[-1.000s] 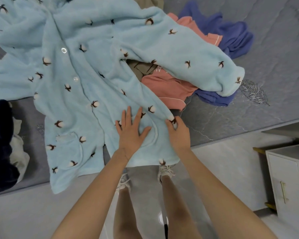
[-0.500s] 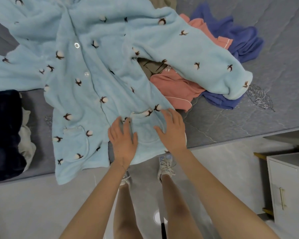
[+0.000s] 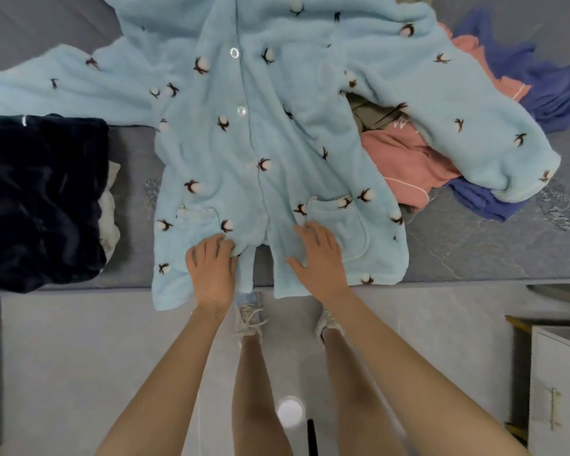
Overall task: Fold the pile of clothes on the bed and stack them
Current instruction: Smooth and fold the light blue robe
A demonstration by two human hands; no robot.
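A light blue fleece robe (image 3: 277,133) with a cotton-flower print lies spread face up on the grey bed (image 3: 474,245), buttons down the middle and its hem hanging over the near edge. My left hand (image 3: 211,268) grips the inner edge of the robe's left front panel near the hem, fingers curled. My right hand (image 3: 320,255) presses flat on the right front panel just below its pocket, fingers spread. The robe's right sleeve (image 3: 458,126) drapes over the unfolded pile: a pink garment (image 3: 408,162), a blue-purple one (image 3: 553,93) and an olive one (image 3: 372,115).
A dark navy garment (image 3: 40,199) lies folded at the left of the bed on a white one (image 3: 109,218). The bed's edge (image 3: 458,283) runs across the middle. My legs and shoes stand on the pale floor. A white cabinet (image 3: 560,390) stands at the lower right.
The robe now lies straighter with its front panels side by side. My left hand moved left onto the left panel and curled on its edge. My right hand slid to the right panel's inner side.
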